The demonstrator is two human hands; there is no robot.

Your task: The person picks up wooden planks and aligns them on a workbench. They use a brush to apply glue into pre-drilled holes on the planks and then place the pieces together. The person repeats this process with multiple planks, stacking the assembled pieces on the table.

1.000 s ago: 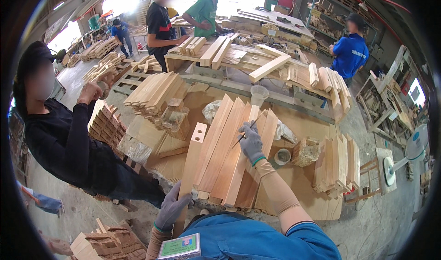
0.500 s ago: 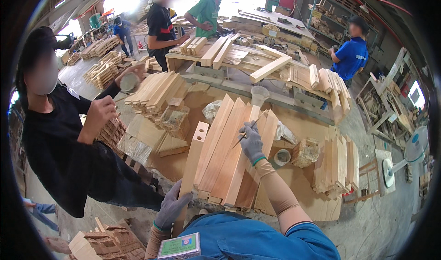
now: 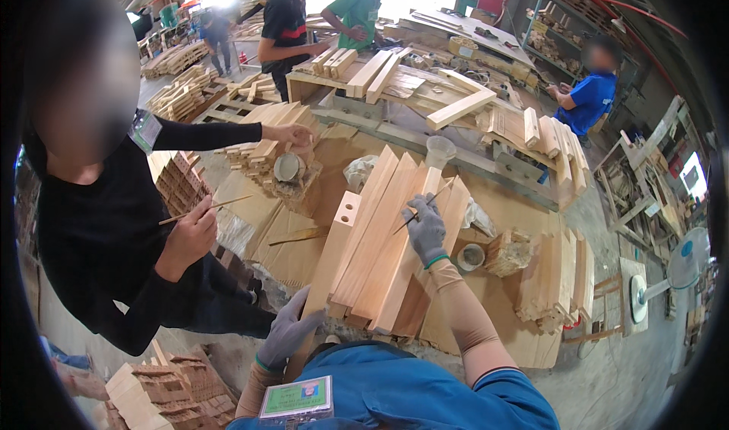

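Observation:
In my gloved left hand (image 3: 287, 333), fingers closed around its lower end, is a square wooden bar (image 3: 332, 251) with two round holes near its far end. It slants up beside a row of pale wooden bars (image 3: 373, 259) lying side by side. Above that row, my gloved right hand (image 3: 427, 231) is closed on a thin stick (image 3: 443, 189), possibly a brush; its tip is too small to make out. A small cup (image 3: 471, 257) with greyish contents stands right of the row, and a clear plastic cup (image 3: 440, 151) beyond its far end.
At left a co-worker in black holds a thin stick (image 3: 205, 209), one arm stretched toward a round cup (image 3: 288, 167) on a block. Cardboard (image 3: 501, 308) covers the table. More bars (image 3: 550, 282) are stacked right; a workbench (image 3: 410, 99) stands behind, a fan (image 3: 687, 259) far right.
The co-worker has leaned closer; the cup they held up now rests on the block, and a stick shows in their nearer hand. My hands keep their holds; the view has shifted slightly.

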